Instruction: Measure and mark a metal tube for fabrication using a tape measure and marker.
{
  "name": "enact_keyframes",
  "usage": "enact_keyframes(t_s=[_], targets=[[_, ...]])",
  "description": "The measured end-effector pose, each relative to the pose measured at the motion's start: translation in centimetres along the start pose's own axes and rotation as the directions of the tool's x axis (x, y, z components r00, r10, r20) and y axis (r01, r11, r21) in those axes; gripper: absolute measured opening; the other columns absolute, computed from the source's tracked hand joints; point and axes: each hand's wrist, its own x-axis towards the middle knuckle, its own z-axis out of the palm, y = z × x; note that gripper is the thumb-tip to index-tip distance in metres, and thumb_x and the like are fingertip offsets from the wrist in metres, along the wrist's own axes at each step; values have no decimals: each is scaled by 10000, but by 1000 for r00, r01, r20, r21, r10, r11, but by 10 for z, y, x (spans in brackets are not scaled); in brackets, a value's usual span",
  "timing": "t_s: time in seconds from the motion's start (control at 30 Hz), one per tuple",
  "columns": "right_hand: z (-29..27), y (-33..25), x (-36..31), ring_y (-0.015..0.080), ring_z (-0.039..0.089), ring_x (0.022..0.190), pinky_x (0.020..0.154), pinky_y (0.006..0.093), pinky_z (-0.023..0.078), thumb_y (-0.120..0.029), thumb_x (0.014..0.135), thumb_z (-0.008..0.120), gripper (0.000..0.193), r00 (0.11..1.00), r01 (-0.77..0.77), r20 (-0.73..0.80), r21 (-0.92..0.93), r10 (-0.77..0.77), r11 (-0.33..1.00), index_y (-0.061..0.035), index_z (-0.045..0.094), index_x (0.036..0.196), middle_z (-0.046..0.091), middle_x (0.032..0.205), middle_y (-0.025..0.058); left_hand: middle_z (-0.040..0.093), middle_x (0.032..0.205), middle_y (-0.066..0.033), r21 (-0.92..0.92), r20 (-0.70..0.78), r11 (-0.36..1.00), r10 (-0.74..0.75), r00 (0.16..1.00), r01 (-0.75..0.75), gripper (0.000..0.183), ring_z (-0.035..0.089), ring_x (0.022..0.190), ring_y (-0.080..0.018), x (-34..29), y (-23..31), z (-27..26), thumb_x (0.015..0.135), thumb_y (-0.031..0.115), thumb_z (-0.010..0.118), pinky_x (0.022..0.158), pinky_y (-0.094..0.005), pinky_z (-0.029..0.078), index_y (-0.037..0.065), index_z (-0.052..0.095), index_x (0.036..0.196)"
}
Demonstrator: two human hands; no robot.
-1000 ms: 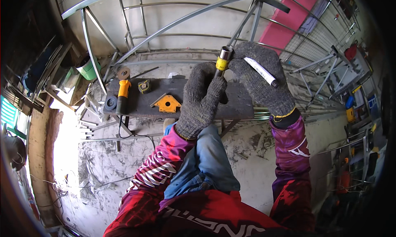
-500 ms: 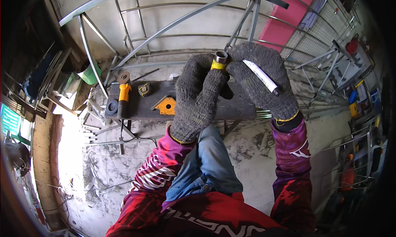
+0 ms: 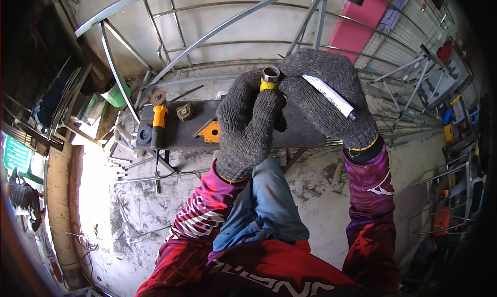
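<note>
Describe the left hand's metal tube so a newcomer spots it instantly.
Find the dark bench, then the gray-gloved left hand seen against it. The metal tube pokes from that grip. Unlike the slanted white stick in the right hand, it shows an open round end and yellow band.

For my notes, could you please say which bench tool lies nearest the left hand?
The orange angular block with the round hole; the grinder and tape measure lie farther left.

On bench (image 3: 201,108): grinder (image 3: 159,120) between loose disc (image 3: 144,135) and tape measure (image 3: 184,112); angle magnet (image 3: 208,134) farther right (partly behind left hand (image 3: 244,125)).
</note>
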Motion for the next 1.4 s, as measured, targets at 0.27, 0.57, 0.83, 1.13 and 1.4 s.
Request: enact_keyframes(t_s=[0.27,0.57,0.83,1.13,1.4], targets=[[2,0,1,295,690,982,885,425,540,-51,824,731,239,999,4,-46,10,-3,1000,-23,717,1061,725,1035,122,626,849,-89,-7,-80,1000,4,997,-5,216,622,655,-115,-9,-4,5,998,151,594,544,-256,513,-33,561,1106],[3,-5,-5,271,624,1143,961,423,490,-88,846,727,303,983,-181,10,240,184,954,-62,702,1147,686,1172,96,606,762,-60,23,48,999,25,999,-26,326,577,579,-113,-5,-11,-6,1016,272,552,509,-249,457,-13,558,1175],[3,-8,6,277,707,881,784,381,568,-51,821,755,219,986,-160,-22,179,166,971,-22,714,1035,729,983,134,622,806,-56,-147,53,988,-40,998,47,255,578,604,-99,-5,-11,-11,994,236,600,528,-247,465,-1,587,1086],[-1,-6,6,264,668,1046,896,375,520,-13,812,744,348,998,-46,53,63,43,997,-16,669,1151,703,1114,94,661,893,-84,-87,-82,996,-45,996,38,274,612,700,-90,-1,9,2,926,114,702,588,-244,505,-18,596,1141],[-4,-11,0,271,647,1095,967,392,489,-49,827,723,343,996,-76,-31,185,83,980,-33,670,1165,693,1140,86,679,923,-89,124,-110,992,-16,994,30,282,631,785,-126,0,6,0,894,111,719,704,-276,523,-22,629,1126]])
